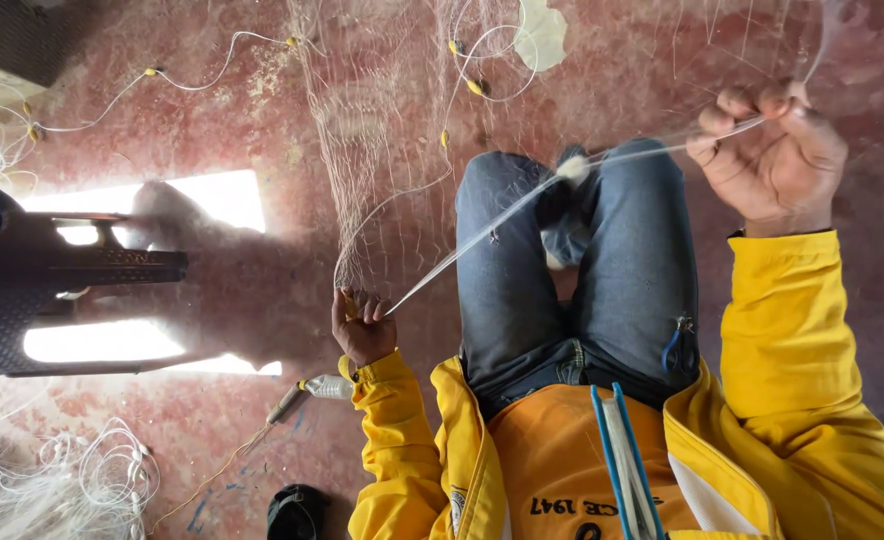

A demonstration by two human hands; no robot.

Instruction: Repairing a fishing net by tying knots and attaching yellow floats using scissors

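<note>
Far left of the fingers: black plastic chair [52, 290] on the worn red floor [212, 110], sun patches beside it. Below that, a loose heap of white fishing line [82, 490]. Up left, white cord with small yellow floats [150, 72] trails over the floor. Plastic bottle [330, 386] lies just below the left wrist, with a dark sandal [297, 512] lower down.

Left hand [363, 328]: fingers curled together, clamped on the gathered edge of the fine fishing net [362, 150], which fans up and away from the knuckles across the floor. A taut bundle of net strands [482, 235] runs from those fingers up right, over the blue-jeaned knees [572, 250].

Right hand [767, 150]: raised, fingers closed and pinched on the other end of the strand bundle, thin lines rising above the fingertips. Yellow jacket sleeves [782, 330] sit below both hands. Scissors handle [680, 348] pokes from the jeans pocket, below the right hand.
</note>
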